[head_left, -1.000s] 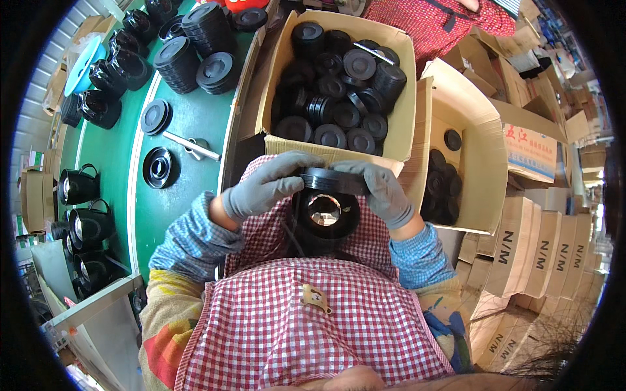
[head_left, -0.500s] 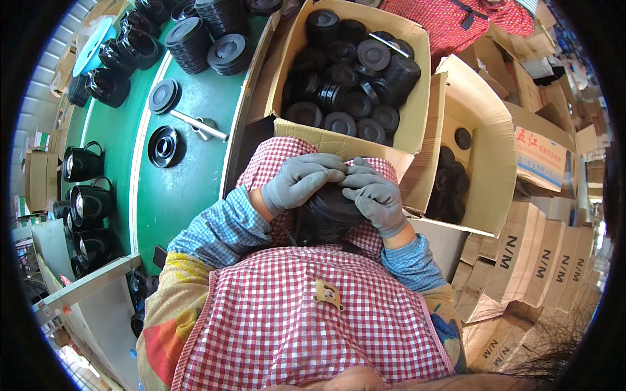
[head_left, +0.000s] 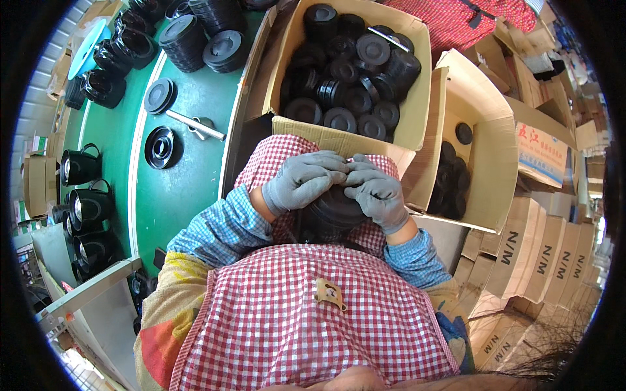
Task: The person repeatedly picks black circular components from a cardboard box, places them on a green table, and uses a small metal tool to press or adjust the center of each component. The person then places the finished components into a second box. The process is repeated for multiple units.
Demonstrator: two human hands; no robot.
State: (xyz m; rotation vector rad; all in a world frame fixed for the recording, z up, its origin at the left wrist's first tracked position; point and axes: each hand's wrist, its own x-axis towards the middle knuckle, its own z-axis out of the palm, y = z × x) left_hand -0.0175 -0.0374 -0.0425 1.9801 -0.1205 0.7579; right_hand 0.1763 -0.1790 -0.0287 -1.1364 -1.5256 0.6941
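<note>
On my lap, a dark round black part point(head_left: 331, 212) with ridged rings sits between both gloved hands; its far side and underside are hidden. My left hand point(head_left: 304, 181) curls over its far left edge, fingers pressed together. Its far right edge is gripped by my right hand point(head_left: 378, 194), with the fingers bent and the fingertips meeting those of the left. Just beyond my hands stands a cardboard box point(head_left: 339, 135) heaped with black round lids point(head_left: 373, 50). Both hands wear grey gloves.
A second open box point(head_left: 486, 150) at the right holds several black lids. On the green table point(head_left: 176, 208) lie a black ring-shaped lid point(head_left: 163, 147), a metal rod tool point(head_left: 195, 124), and stacked lids point(head_left: 225, 51). Black jugs point(head_left: 88, 205) line the far left; cartons point(head_left: 521, 254) are stacked at right.
Both hands stay closed at the round part's edge, with barely any shift of the fingers. The whole view has tilted slightly.
</note>
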